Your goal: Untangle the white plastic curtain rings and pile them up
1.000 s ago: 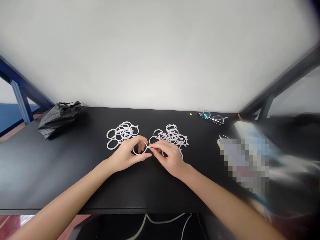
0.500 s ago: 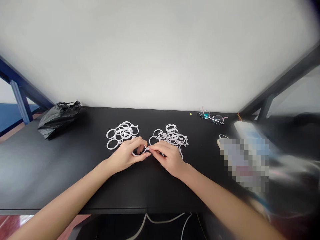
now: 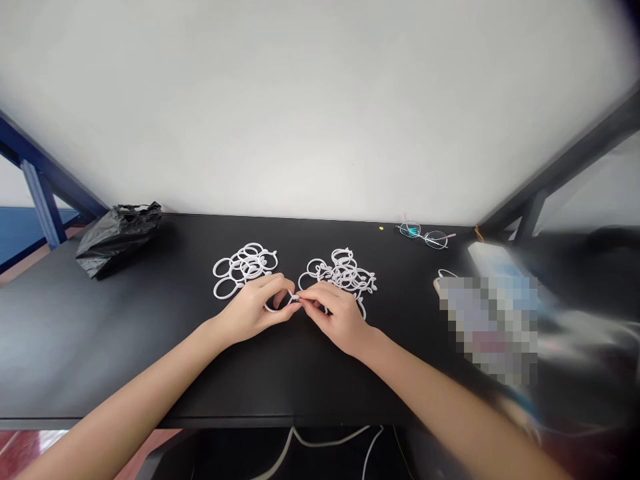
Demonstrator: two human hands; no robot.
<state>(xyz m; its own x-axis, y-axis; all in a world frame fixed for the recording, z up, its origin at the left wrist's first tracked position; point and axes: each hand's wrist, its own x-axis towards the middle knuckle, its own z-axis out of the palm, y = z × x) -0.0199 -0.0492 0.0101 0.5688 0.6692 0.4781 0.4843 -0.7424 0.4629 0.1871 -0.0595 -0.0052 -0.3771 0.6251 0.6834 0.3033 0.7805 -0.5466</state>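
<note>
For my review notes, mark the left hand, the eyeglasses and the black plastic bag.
Left hand (image 3: 253,307): head view, back of the hand.
Eyeglasses (image 3: 423,237): head view, bridge between the lenses.
Black plastic bag (image 3: 117,240): head view, crumpled side.

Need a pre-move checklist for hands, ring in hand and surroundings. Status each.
1. Left hand on the white ring: ok, fingers curl around it.
2. Right hand pinching the ring's end: ok.
3. Ring's end fully joined: cannot tell, fingertips hide it.
4. Left pile and right pile separate: ok, gap between.
5. Right pile fully visible: not ok, right hand covers part.
6. Glasses apart from hands: ok.
</note>
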